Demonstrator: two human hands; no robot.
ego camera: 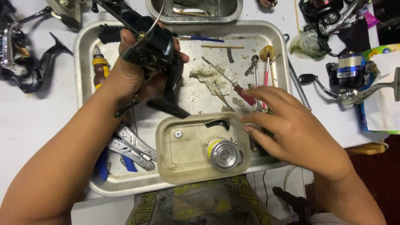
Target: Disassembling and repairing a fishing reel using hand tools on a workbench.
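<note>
My left hand [133, 73] grips a black fishing reel body [156, 52] above the big metal tray [83, 54]. My right hand [287, 125] hovers with fingers spread at the right edge of a small cream tray [175, 162], holding nothing. That small tray holds a silver spool with a yellow band [223, 153], a small gear [178, 134] and a black curved part [217, 123]. Just beyond my right fingers lie a red-handled screwdriver [243, 96] and a small wrench [252, 66].
Pliers with blue handles [125, 154] and a yellow-brown handled tool [100, 68] lie on the big tray's left side. A blue and silver reel [348, 77] sits at right, black reel parts [25, 62] at left. A steel dish [193, 12] stands behind.
</note>
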